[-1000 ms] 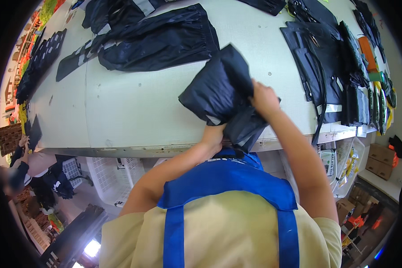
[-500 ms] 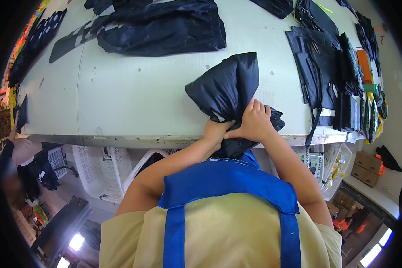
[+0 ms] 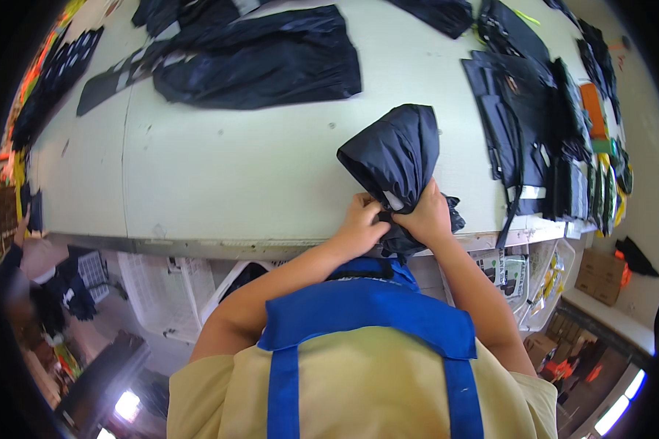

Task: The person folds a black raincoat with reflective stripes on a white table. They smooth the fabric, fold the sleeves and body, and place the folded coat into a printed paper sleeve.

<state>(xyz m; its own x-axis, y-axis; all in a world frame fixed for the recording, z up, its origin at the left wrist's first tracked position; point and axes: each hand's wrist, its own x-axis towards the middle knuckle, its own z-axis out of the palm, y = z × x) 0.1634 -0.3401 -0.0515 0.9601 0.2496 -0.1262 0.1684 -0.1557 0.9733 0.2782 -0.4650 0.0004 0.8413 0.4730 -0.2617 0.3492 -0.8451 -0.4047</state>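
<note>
A dark navy fabric bundle [image 3: 394, 150], shaped like a full pouch with a gathered neck, stands above the table's front edge. My right hand [image 3: 428, 217] is closed around its neck, thumb towards the middle. Beside it on the left, the fingers of my left hand [image 3: 363, 224] pinch the fabric at the same gathered neck. A small white label shows between the two hands. Loose folds of the dark fabric hang below and stick out to the right of my right hand. What exactly the left fingertips pinch is hidden.
Dark trousers [image 3: 263, 62] lie across the far left of the white table [image 3: 220, 168]. Folded dark garments [image 3: 516, 110] with straps are stacked at the right. White plastic baskets [image 3: 165, 289] stand below the front edge. Another person's hand [image 3: 23, 225] shows at the far left.
The bundle has shifted slightly right and looks narrower. My left hand has moved a little to the right and its fingers have changed position at the neck.
</note>
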